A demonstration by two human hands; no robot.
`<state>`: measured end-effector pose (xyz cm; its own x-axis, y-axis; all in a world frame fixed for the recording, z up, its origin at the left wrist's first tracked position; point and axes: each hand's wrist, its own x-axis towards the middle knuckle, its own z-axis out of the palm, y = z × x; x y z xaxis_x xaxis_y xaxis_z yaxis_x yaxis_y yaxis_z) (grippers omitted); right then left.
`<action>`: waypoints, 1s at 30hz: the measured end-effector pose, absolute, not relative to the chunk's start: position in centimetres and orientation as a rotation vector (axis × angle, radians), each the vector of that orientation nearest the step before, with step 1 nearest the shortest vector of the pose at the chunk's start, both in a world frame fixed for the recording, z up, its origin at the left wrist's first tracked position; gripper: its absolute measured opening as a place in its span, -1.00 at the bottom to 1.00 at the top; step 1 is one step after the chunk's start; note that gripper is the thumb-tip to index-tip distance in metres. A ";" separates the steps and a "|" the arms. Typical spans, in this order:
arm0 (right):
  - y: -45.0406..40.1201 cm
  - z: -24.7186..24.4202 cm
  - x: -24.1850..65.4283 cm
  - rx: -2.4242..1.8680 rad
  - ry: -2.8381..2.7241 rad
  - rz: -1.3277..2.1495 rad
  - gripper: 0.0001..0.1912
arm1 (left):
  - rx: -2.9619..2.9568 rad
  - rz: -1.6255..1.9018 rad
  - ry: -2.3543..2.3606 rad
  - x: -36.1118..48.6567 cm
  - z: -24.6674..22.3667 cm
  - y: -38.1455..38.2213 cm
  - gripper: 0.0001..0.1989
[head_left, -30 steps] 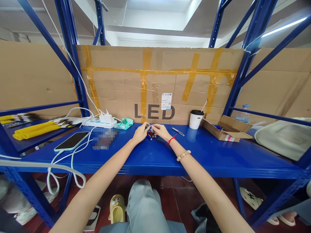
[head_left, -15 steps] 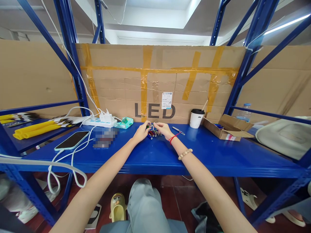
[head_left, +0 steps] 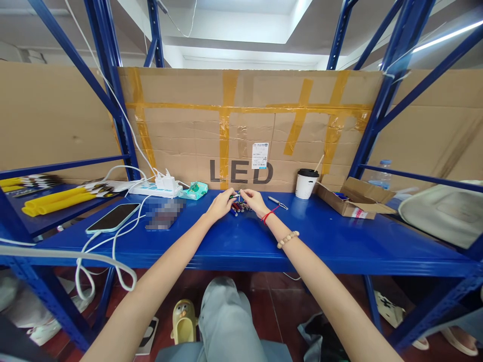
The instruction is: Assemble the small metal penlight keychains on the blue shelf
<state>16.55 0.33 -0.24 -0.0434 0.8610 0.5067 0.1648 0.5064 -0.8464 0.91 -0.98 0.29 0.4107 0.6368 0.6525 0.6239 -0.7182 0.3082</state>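
Over the middle of the blue shelf top (head_left: 241, 241), my left hand (head_left: 221, 206) is closed on a small, slim piece with a dark body, too small to name. My right hand (head_left: 255, 202) faces it, thumb and fingers pinched at the metal-looking end of the same piece. Just below both hands lies a pile of small coloured cylinders (head_left: 237, 207) with shiny metal bits, partly hidden by the fingers. To the right of my right hand rests a slim silver hand tool (head_left: 278, 202) with a forked end.
A lidded paper cup (head_left: 306, 185) and an open cardboard box (head_left: 349, 201) stand on the right. At left are a phone (head_left: 113, 218) on a white cable, a power strip (head_left: 156, 188) and a green packet (head_left: 194, 190). A taped cardboard panel (head_left: 177, 130) closes the back.
Both hands stay at nearly the same spot, fingers still closed on the small piece. The view has shifted very slightly.
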 end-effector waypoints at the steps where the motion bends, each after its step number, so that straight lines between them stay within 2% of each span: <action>1: 0.3 -0.2 16.5 -0.921 -1.542 0.710 -0.53 | 2.618 1.224 1.179 1.0 0.4 -1.1 -0.88; 5: 0.2 -0.1 16.5 -0.907 -1.546 0.716 -0.53 | 2.672 1.160 1.266 1.0 0.4 -1.2 -0.76; 9: 0.3 -0.2 16.5 -0.890 -1.512 0.749 -0.54 | 2.784 1.043 1.334 1.0 0.2 -0.8 -0.76; 14: 0.5 0.2 16.5 -0.858 -1.385 0.880 -0.62 | 2.622 1.028 1.455 1.2 0.0 -1.0 -0.71; 22: -0.9 0.9 16.1 -0.748 -1.428 1.139 -0.83 | 2.227 1.177 1.712 1.0 0.2 -1.1 -0.49; 30: -1.9 0.9 16.1 -0.923 -1.421 1.328 -0.89 | 2.116 1.314 1.596 0.9 0.1 -0.4 -0.47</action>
